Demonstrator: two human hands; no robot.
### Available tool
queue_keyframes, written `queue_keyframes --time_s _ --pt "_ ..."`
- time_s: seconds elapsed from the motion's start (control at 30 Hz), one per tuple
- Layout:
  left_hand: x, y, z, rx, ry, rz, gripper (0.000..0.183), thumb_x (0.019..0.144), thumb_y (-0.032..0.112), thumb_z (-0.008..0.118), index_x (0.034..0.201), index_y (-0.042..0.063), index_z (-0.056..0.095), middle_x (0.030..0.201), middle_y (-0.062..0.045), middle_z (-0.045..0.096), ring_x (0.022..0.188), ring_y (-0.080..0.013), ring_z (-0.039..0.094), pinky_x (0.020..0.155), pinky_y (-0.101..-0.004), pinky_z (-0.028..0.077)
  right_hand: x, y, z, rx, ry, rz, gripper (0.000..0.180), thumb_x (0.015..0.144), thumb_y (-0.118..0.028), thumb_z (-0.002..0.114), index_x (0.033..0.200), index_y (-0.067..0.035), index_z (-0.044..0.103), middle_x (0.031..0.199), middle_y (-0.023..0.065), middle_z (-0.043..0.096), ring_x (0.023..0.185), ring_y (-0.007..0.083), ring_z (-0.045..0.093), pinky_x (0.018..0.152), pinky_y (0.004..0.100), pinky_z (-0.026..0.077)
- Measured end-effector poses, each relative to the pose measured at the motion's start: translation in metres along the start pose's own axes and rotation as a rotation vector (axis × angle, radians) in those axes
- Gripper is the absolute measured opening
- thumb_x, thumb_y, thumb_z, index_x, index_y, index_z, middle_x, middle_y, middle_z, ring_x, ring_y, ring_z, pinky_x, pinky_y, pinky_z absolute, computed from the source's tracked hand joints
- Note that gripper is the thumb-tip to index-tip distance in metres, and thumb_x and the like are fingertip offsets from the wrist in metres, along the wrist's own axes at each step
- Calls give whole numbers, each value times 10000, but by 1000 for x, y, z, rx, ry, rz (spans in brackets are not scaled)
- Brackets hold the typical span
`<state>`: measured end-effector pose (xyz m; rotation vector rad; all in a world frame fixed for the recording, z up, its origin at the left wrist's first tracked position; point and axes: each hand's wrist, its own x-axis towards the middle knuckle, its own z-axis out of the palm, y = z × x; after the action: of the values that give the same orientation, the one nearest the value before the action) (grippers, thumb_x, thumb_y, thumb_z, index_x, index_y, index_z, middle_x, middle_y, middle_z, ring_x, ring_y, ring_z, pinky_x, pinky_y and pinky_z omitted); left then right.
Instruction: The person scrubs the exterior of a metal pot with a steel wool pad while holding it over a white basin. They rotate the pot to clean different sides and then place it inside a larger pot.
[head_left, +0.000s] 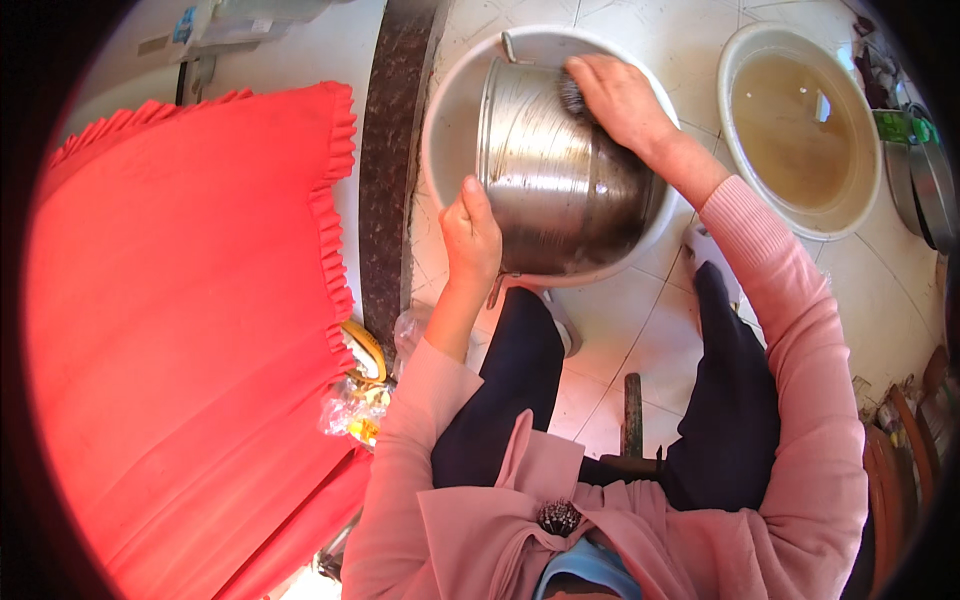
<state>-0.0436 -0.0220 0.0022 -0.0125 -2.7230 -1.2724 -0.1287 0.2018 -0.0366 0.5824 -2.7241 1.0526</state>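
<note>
A large metal pot (547, 180) lies on its side in a pale round basin (454, 142) on the floor. Dark stains cover its lower part and base end, on the right. My left hand (472, 232) grips the pot's rim at the left, thumb up along the edge. Against the upper side of the pot, my right hand (619, 101) presses a dark scouring pad (574, 96), probably of steel wire. One wire handle (508, 46) stands out at the top of the rim and another handle (495, 291) at the bottom. The pot's inside is hidden.
Right of the pot stands a second basin (795, 135) with cloudy brownish water. Metal pans (919, 180) sit at the far right. A red ruffled cloth (202, 300) covers something on the left, with plastic bags (349, 409) beside it. My knees flank the tiled floor (622, 322).
</note>
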Motion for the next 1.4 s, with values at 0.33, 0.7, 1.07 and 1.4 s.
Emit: queue_keyframes --time_s 0.33,0.7,1.07,1.4 --pt "1 -5 -5 -29 -36 12 499 1128 353 400 778 15 514 676 60 380 642 -62 343 543 -289 300 -34 19 14 212 322 0 275 1038 -161 452 1137 16 636 1171 221 664 1119 429 605 981 477 495" --pt "2 1 -6 -22 14 42 500 1123 326 412 780 -17 531 608 -19 380 587 -114 359 529 -340 330 -48 20 7 156 403 -110 280 979 -98 541 1212 34 623 1264 231 647 1175 429 608 1031 490 480" --pt "1 1 -2 36 43 45 532 1123 355 404 812 -44 567 617 -42 427 599 -137 385 542 -360 349 -63 22 8 272 432 -36 289 1023 -104 473 1230 38 615 1284 221 629 1217 405 581 1072 481 449" --pt "0 5 -4 57 33 45 541 1123 360 399 830 -55 587 621 -56 455 599 -147 409 554 -363 372 -80 8 9 272 450 -31 318 1034 -92 452 1289 36 594 1318 219 620 1269 408 564 1094 463 441"
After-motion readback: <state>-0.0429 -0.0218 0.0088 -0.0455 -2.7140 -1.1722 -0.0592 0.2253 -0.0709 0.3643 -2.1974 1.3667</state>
